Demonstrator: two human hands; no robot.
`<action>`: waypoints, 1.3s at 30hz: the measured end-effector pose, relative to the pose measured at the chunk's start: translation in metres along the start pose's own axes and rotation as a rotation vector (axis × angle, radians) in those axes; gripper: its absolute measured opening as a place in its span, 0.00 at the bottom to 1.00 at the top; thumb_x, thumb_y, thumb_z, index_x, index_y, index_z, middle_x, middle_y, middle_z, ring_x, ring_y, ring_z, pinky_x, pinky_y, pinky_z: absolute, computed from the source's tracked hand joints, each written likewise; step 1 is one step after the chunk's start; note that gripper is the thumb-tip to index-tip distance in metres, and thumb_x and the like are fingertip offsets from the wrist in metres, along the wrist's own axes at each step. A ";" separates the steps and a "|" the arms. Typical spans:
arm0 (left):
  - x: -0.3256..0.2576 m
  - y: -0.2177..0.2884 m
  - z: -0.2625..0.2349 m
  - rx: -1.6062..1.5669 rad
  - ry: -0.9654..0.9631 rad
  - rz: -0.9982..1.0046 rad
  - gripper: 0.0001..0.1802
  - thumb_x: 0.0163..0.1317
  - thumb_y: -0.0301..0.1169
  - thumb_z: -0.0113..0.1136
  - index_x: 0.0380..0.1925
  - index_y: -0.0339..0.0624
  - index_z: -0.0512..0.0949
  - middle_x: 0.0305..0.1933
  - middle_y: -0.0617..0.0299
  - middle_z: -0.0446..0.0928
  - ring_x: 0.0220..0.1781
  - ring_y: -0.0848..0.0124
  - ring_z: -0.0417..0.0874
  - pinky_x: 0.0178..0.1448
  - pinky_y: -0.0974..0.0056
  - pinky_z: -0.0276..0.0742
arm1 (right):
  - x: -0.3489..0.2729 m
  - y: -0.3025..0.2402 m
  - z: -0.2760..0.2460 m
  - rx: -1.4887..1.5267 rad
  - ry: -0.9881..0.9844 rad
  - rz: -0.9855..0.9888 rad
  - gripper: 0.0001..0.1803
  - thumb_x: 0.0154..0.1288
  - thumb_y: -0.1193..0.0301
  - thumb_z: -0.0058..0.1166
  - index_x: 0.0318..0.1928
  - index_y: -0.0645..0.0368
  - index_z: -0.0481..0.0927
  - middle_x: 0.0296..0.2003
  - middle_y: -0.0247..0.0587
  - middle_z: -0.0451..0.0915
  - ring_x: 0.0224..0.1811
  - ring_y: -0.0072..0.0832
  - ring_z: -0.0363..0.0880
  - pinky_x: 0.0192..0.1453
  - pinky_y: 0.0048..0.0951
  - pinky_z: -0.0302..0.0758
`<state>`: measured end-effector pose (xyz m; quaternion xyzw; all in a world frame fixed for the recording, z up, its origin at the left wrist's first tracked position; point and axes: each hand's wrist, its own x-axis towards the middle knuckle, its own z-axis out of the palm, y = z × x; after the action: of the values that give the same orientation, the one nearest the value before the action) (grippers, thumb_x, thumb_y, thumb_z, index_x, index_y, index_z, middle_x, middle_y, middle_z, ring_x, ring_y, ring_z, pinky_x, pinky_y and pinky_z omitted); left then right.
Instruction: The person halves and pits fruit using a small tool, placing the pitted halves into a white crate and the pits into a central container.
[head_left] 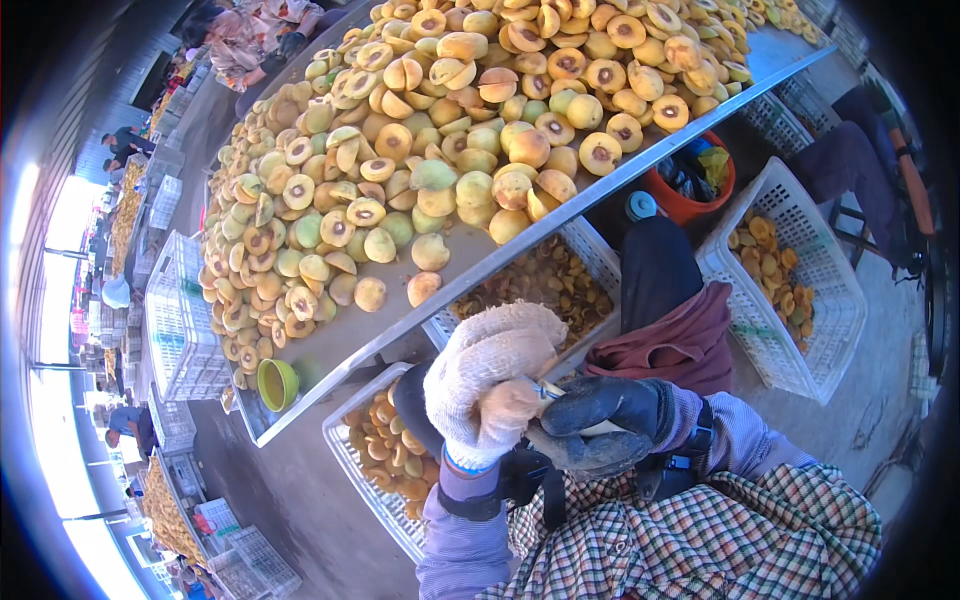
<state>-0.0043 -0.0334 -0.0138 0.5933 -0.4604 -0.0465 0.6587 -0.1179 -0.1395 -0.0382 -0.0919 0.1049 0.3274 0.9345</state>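
Note:
My left hand (492, 375), in a white knit glove, is closed in front of my body. Its stained thumb area presses against the curled fingers, and what lies inside is hidden. Right beside it, my right hand (602, 420) wears a dark coated glove and is closed around a small pale-handled tool (603, 429). The tool's narrow metal tip (547, 391) points at the left hand's thumb. Beyond both hands, a metal-edged table (378, 292) carries a large heap of yellow and greenish halved peaches (400, 150), many with brown centres facing up.
White crates of peach pieces stand under the table edge (340, 425) and to the right (830, 330). A green cup (277, 385) sits at the table's left corner. An orange bucket (697, 190) holds dark plastic bags. Stacked crates (185, 325) and other people (235, 45) are farther left.

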 end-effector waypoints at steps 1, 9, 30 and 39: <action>-0.001 0.007 0.002 -0.084 0.051 -0.159 0.28 0.67 0.52 0.49 0.35 0.32 0.77 0.38 0.46 0.78 0.36 0.59 0.82 0.38 0.63 0.79 | -0.001 0.000 0.001 0.066 0.020 0.027 0.17 0.71 0.60 0.46 0.34 0.62 0.76 0.19 0.31 0.72 0.13 0.14 0.65 0.14 0.15 0.56; -0.010 -0.009 -0.004 -0.789 0.554 -0.728 0.23 0.69 0.51 0.45 0.38 0.40 0.74 0.33 0.55 0.76 0.27 0.66 0.77 0.25 0.69 0.73 | 0.000 -0.015 0.005 -0.095 -0.197 -0.089 0.12 0.68 0.65 0.51 0.40 0.63 0.74 0.30 0.34 0.73 0.33 0.17 0.72 0.37 0.18 0.68; 0.050 -0.184 -0.083 1.088 -0.115 -0.611 0.34 0.50 0.51 0.62 0.53 0.40 0.71 0.48 0.49 0.75 0.50 0.55 0.77 0.50 0.54 0.76 | 0.014 -0.034 -0.003 -0.631 0.291 -0.145 0.18 0.66 0.56 0.55 0.36 0.61 0.74 0.17 0.31 0.71 0.11 0.15 0.66 0.12 0.18 0.60; 0.012 -0.078 -0.038 -0.744 0.324 -0.680 0.27 0.69 0.45 0.45 0.58 0.35 0.64 0.60 0.49 0.69 0.58 0.58 0.74 0.54 0.54 0.78 | 0.016 -0.046 0.012 -0.728 0.415 -0.352 0.13 0.68 0.59 0.53 0.38 0.56 0.72 0.20 0.28 0.71 0.15 0.14 0.69 0.15 0.18 0.64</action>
<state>0.0653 -0.0356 -0.0670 0.4348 -0.0868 -0.3256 0.8351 -0.0751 -0.1620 -0.0262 -0.4946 0.1507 0.1539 0.8420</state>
